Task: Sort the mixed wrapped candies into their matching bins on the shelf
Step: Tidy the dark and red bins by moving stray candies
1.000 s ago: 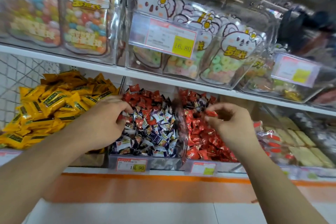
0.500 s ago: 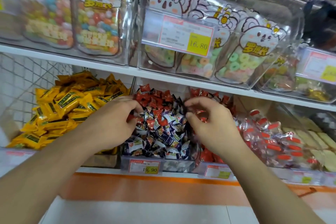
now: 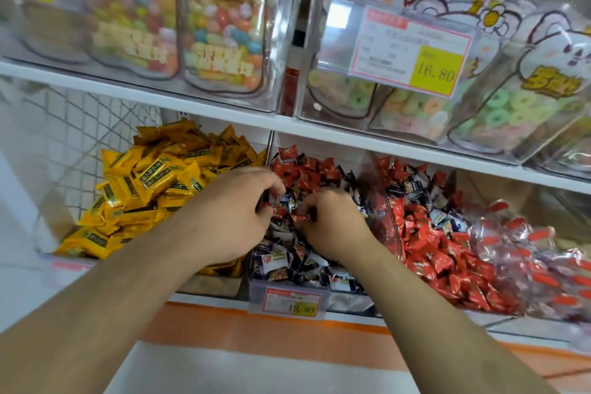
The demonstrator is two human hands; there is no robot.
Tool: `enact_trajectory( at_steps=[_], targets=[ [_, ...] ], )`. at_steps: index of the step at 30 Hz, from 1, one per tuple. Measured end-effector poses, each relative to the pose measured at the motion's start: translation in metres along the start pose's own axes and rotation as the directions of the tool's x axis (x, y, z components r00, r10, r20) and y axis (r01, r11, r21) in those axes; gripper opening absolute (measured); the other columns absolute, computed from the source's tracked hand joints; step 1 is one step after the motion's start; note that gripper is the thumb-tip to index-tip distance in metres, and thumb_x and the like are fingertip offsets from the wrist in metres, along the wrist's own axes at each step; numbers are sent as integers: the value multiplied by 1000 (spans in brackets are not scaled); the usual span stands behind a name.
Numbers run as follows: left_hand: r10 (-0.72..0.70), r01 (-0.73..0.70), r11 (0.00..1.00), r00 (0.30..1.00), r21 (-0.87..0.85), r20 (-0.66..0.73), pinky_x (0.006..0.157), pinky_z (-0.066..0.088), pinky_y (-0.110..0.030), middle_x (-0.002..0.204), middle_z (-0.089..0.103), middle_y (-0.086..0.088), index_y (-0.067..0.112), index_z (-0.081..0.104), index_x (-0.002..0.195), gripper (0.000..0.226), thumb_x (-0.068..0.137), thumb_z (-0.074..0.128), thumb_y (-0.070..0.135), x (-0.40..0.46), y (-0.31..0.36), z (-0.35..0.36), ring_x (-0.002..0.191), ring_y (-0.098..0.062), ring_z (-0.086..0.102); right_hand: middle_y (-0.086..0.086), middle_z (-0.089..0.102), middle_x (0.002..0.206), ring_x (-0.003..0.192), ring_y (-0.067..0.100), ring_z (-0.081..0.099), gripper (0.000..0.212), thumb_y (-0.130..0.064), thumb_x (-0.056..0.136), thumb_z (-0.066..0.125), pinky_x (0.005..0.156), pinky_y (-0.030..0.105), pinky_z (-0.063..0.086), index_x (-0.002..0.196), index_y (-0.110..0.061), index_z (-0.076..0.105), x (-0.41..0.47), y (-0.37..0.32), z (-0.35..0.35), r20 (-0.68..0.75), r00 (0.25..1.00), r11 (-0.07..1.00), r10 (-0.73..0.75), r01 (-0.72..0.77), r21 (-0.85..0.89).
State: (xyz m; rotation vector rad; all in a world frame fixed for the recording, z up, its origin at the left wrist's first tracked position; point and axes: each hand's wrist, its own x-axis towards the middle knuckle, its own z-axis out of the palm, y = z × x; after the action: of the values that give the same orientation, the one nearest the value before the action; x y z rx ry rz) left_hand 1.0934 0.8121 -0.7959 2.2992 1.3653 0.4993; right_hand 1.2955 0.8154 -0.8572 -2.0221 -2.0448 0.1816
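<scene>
Head view, close, down onto shelf (image 3: 319,134)

1. Both hands in middle bin (image 3: 256,289) of lower shelf: left hand (image 3: 230,217) beside right hand (image 3: 332,224).
2. Bins either side.
3. Upper shelf (image 3: 192,102) above, bearing tubs.

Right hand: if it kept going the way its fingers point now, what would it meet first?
The right hand points left across the middle bin, toward the left hand. It would likely meet the left hand's fingertips almost at once; depth is unclear, so it could strike the dark-wrapped candies beneath instead.
</scene>
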Motion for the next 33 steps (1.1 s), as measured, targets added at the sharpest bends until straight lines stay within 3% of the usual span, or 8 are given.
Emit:
enact_trajectory(
  at_steps=[3, 7, 11, 14, 19, 22, 27, 33],
  targets=[
    [-16, 16, 1000, 1000, -20, 11, 97, 29, -14, 151, 45, 21, 39, 55, 135, 35, 103, 61, 27, 2, -3, 0, 136, -4, 44, -7, 69, 92, 82, 15, 63, 6, -25, 87, 79, 75, 33, 56, 85, -26, 73, -2, -2, -5, -58, 998, 993, 1, 6, 115],
    [-38, 39, 998, 999, -58, 33, 85, 40, -16, 153, 43, 19, 45, 50, 137, 41, 101, 63, 32, 1, -4, -2, 126, -7, 52, -11, 67, 87, 75, 9, 63, 10, -30, 91, 77, 65, 25, 52, 95, -28, 68, -2, -13, -15, -51, 999, 954, -4, 19, 298],
    [-51, 52, 997, 998, -58, 34, 94, 45, -25, 152, 44, 17, 44, 50, 137, 43, 99, 66, 35, 0, -5, -4, 127, -10, 54, -8, 71, 103, 90, 9, 66, 28, -18, 90, 76, 82, 28, 58, 115, -29, 70, 0, -22, -3, 33, 996, 945, -86, 71, 319],
    [-50, 52, 998, 998, -47, 34, 97, 46, -27, 152, 44, 17, 43, 51, 137, 42, 99, 66, 36, -1, -6, -4, 126, -11, 54, -6, 71, 105, 94, 10, 65, 39, -15, 88, 78, 87, 28, 56, 125, -24, 69, 1, -23, 3, 56, 997, 953, -53, 34, 300],
    [-35, 37, 999, 999, -40, 27, 101, 43, -26, 151, 45, 19, 42, 52, 136, 41, 99, 66, 36, -2, -7, -4, 132, -9, 51, -7, 66, 93, 85, 11, 59, 28, -17, 86, 79, 78, 31, 55, 111, -27, 75, 0, -22, 1, 64, 995, 961, -80, 60, 269],
    [-33, 34, 999, 999, -41, 32, 102, 43, -26, 151, 45, 20, 42, 52, 136, 40, 99, 65, 35, -2, -7, -5, 131, -8, 50, -7, 66, 96, 88, 10, 58, 18, -17, 85, 80, 76, 25, 51, 99, -26, 76, -5, -20, -1, 31, 995, 961, -96, 84, 264],
    [-29, 31, 999, 999, -39, 30, 101, 42, -24, 151, 45, 21, 41, 53, 136, 39, 100, 65, 35, -4, -6, -5, 131, -7, 50, -13, 68, 92, 87, 4, 62, 16, -18, 90, 76, 78, 27, 55, 99, -29, 68, -17, -18, -15, 28, 997, 938, -78, 63, 341],
    [-35, 35, 999, 999, 1, 18, 93, 38, -20, 150, 46, 20, 38, 54, 137, 39, 100, 64, 32, -4, 1, -6, 130, -8, 50, -14, 67, 91, 84, -4, 61, 14, -30, 95, 71, 70, 10, 52, 107, -35, 65, -45, -5, -68, -76, 996, 927, 39, -8, 375]
  ],
)
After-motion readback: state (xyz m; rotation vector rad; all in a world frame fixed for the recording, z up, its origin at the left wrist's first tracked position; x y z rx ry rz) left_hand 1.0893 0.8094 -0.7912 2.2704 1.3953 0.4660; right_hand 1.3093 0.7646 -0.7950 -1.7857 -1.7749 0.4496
